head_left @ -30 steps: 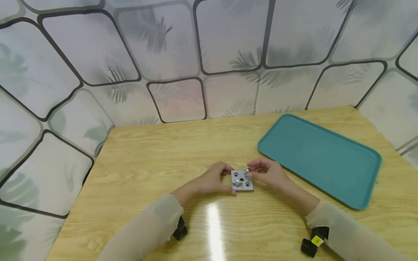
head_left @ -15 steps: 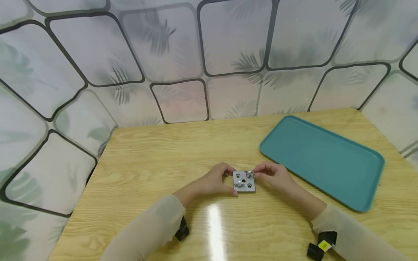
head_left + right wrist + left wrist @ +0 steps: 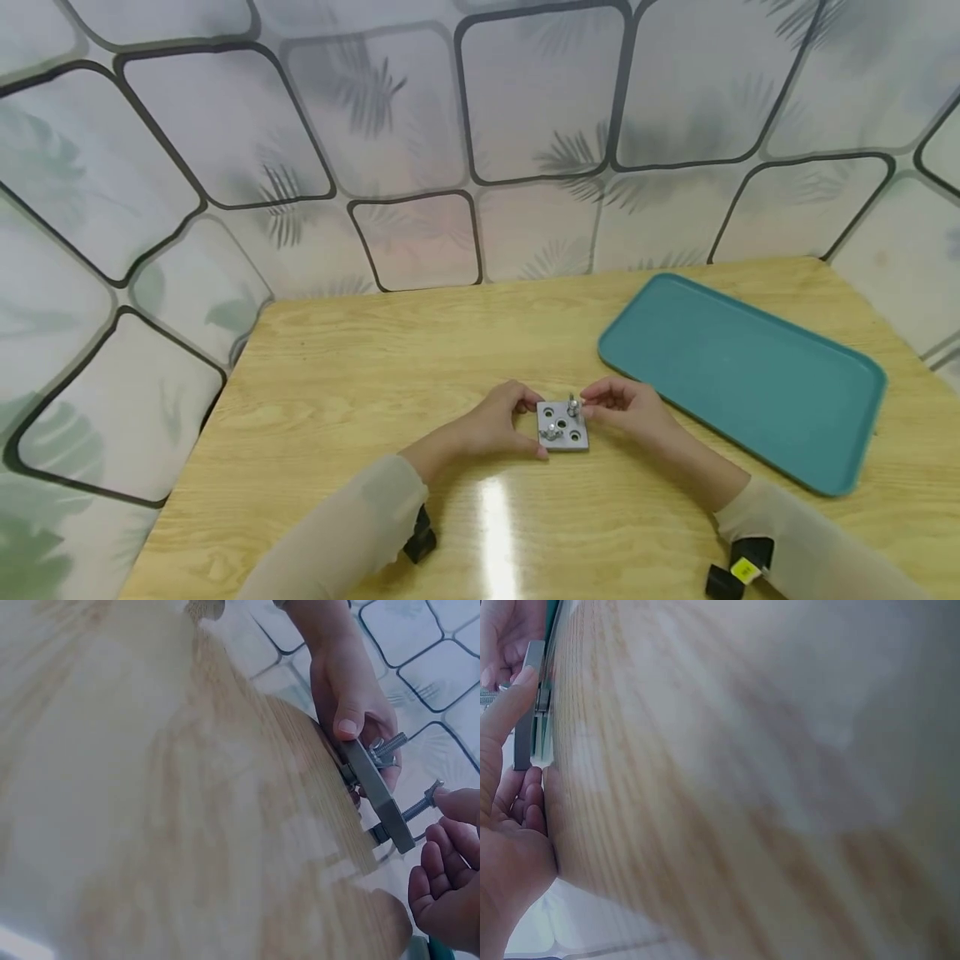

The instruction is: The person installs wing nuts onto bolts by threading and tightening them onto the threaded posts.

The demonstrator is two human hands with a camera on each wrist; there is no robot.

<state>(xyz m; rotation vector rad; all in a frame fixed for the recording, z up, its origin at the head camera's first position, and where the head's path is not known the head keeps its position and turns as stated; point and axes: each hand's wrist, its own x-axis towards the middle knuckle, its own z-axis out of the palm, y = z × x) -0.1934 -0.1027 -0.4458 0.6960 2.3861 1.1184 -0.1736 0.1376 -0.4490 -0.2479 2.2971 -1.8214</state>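
Observation:
A square grey metal plate (image 3: 562, 440) with several holes is held level just above the table, a bolt head showing under it in the right wrist view. My left hand (image 3: 498, 419) grips its left side, thumb on the near edge and fingers at the far edge. One wing nut (image 3: 551, 432) sits low on its bolt at the plate's near left. At the far right corner, another wing nut (image 3: 433, 791) is at the top end of an upright bolt (image 3: 415, 809). My right hand (image 3: 628, 410) pinches this nut at its thumb tip; the index fingertip is partly hidden.
A teal tray (image 3: 742, 375) lies on the wooden table (image 3: 390, 358) to the right, close behind my right hand. Patterned fabric (image 3: 420, 242) stands along the table's far edge. Black wrist devices (image 3: 738, 567) hang under both sleeves.
The far right wing nut has turned, its wings now nearly edge-on in the head view. My right fingers have shifted slightly around it. The left hand keeps its grip on the plate.

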